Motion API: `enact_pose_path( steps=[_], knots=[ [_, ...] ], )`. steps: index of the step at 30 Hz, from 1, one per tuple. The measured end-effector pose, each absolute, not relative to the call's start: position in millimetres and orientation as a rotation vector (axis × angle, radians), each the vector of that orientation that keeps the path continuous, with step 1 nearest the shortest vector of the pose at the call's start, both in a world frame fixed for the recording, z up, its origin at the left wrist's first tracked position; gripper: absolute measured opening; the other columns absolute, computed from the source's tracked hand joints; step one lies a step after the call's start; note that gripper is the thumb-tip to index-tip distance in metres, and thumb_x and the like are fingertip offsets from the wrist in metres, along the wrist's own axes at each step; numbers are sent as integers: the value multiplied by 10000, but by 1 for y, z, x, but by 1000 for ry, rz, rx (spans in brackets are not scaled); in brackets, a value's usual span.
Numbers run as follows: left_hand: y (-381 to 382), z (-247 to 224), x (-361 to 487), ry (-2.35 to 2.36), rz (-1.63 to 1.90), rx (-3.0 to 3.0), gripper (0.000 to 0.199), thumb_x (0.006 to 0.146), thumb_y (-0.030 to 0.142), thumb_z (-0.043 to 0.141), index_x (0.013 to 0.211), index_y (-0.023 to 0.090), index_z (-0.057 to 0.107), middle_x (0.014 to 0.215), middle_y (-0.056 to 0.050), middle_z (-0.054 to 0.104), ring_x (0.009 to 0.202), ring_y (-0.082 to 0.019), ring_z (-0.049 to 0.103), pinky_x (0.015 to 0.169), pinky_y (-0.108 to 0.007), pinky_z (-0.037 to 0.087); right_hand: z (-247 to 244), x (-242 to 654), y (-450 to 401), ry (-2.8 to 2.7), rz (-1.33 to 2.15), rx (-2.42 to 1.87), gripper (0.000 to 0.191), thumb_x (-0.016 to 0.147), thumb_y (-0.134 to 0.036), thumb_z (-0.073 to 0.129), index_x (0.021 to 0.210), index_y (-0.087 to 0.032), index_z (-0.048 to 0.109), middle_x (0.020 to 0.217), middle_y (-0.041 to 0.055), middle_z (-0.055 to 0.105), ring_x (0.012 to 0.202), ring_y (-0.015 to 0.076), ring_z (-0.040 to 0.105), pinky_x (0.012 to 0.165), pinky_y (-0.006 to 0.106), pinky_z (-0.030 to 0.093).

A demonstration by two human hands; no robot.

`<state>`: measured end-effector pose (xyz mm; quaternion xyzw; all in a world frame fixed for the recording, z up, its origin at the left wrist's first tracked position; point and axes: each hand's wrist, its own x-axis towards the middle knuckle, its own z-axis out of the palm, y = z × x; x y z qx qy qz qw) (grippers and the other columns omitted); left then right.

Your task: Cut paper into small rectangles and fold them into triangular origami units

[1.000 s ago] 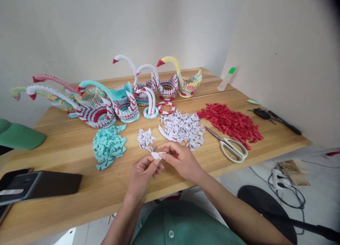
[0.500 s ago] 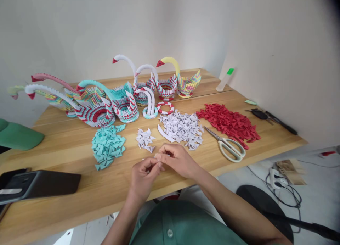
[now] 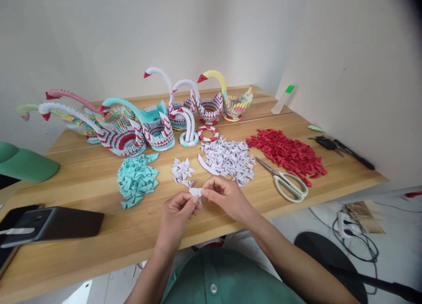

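Between my two hands is a small white folded paper piece [image 3: 196, 192], pinched from both sides. My left hand [image 3: 180, 211] grips its lower left with thumb and forefinger. From the right, the thumb and forefinger of my right hand [image 3: 226, 196] close on its other edge. Just beyond lies a small group of white paper triangles [image 3: 182, 170]. A larger heap of white triangles [image 3: 229, 159] sits behind my right hand, with a curved white strip of joined pieces [image 3: 206, 164] at its left edge. Part of the held piece is covered by my fingers.
Teal triangles [image 3: 136, 181] are heaped at the left, red triangles [image 3: 290, 152] at the right. Scissors [image 3: 285, 181] lie near the front edge. Several paper swans [image 3: 158, 134] and a red-and-white ring [image 3: 207, 133] stand behind. A dark device [image 3: 66, 225] and a green object [image 3: 28, 162] are left.
The white paper piece, mostly hidden between my fingers before, now shows its flat triangular face. My fingers have drawn slightly apart around it. The whole view has shifted a little.
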<state>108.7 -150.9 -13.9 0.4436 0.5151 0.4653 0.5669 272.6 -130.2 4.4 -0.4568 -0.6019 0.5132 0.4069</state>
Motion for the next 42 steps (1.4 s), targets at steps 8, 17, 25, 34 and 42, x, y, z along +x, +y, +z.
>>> enact_pose_path(
  steps=[8, 17, 25, 34, 42],
  knots=[
    [-152, -16, 112, 1197, 1131, 990, 244, 739, 345, 691, 595, 156, 637, 556, 3, 609, 502, -91, 480, 473, -193, 369, 5, 268, -130, -1502, 1244, -1204, 164, 817, -295, 632, 710, -179, 588, 627, -33, 573, 557, 97, 462, 528, 221, 376],
    [-153, -18, 111, 1169, 1104, 1012, 231, 746, 332, 680, 617, 159, 599, 561, 6, 600, 496, -91, 471, 468, -191, 359, 6, 265, -125, -1567, 1397, -1061, 142, 817, -306, 659, 874, -180, 627, 713, -19, 617, 630, 113, 547, 576, 227, 421],
    [-156, -16, 108, 1230, 1090, 1226, 244, 798, 325, 643, 624, 157, 609, 565, 6, 570, 530, -104, 466, 518, -210, 358, 14, 265, -119, -1649, 1344, -1094, 342, 912, -426, 553, 695, -170, 622, 591, -23, 568, 562, 108, 505, 535, 223, 378],
    [-155, -19, 106, 1329, 1171, 1340, 172, 800, 314, 652, 732, 160, 689, 624, -8, 628, 588, -124, 522, 573, -225, 404, 11, 275, -124, -1707, 1321, -1020, 167, 871, -333, 635, 886, -175, 689, 754, 8, 676, 669, 128, 599, 608, 223, 456],
    [-149, -11, 103, 1032, 1055, 1009, 367, 821, 490, 630, 726, 138, 674, 628, -26, 642, 525, -105, 531, 491, -209, 426, 7, 277, -128, -1871, 792, -821, 178, 882, -121, 570, 925, -220, 712, 837, 29, 715, 788, 150, 653, 741, 268, 499]
  ],
)
